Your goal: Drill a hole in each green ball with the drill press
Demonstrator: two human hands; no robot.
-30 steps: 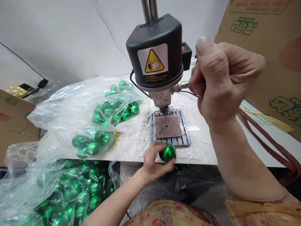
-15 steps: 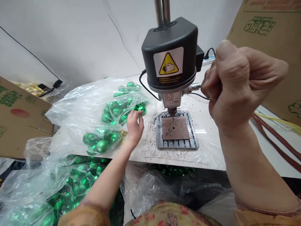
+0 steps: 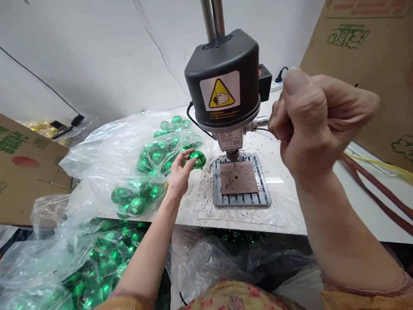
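Ball [image 3: 199, 159] is in L hand [image 3: 179, 172], nipped by its near edge b/w thumb & part-curled fingers; bag [image 3: 91, 143] w/ more balls [image 3: 155, 154] lies just left of that grip, drill [image 3: 224, 82] to its right. R hand [image 3: 310, 119] is fisted, prob. round lever [image 3: 260, 121], knuckles hide its end. For a good hold: pinch across ball's middle, light even pressure, keep bag film from catching.

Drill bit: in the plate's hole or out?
Out. The hole in the brown plate shows uncovered, and the drill bit ends short of it.
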